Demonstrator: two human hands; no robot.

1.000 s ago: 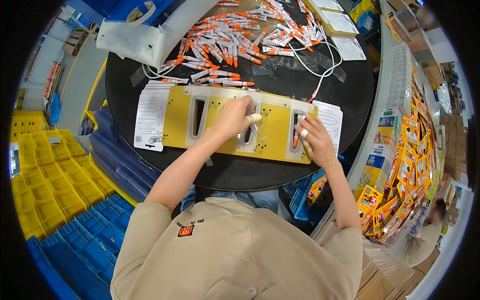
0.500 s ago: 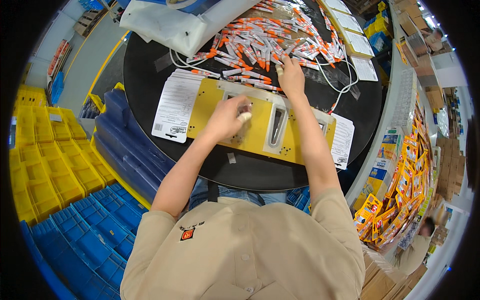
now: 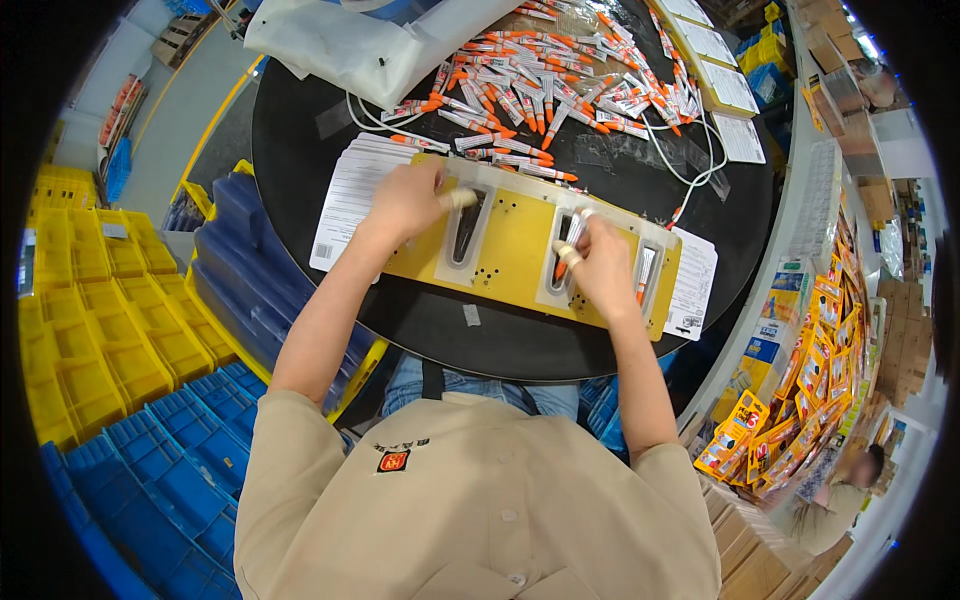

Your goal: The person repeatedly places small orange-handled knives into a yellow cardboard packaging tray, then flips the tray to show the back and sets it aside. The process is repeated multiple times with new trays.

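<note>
A yellow fixture board (image 3: pixel 515 235) with long slots lies across the black round table in front of me. Clear plastic blisters sit in its slots, a left one (image 3: pixel 466 228) beside my left hand. My right hand (image 3: pixel 602 262) pinches a small white tube with an orange cap (image 3: pixel 574 240), cap toward me, over the middle blister. The rightmost blister (image 3: pixel 646 272) has an orange-capped tube inside. At the board's left end is my left hand (image 3: pixel 408 205), its covered thumb by the left slot; its fingertips are blurred and partly hidden.
A heap of orange-capped tubes (image 3: pixel 545 85) covers the far side of the table. Printed cards (image 3: pixel 348 200) stick out at the board's left, and more (image 3: pixel 690 285) at its right. A white cable (image 3: pixel 690 180) loops at right. Yellow bins (image 3: pixel 120 300) stand left, orange packs (image 3: pixel 800 390) right.
My right hand has come back from the heap to the middle slot with a tube. My left hand has shifted left and away, uncovering the blister in the left slot.
</note>
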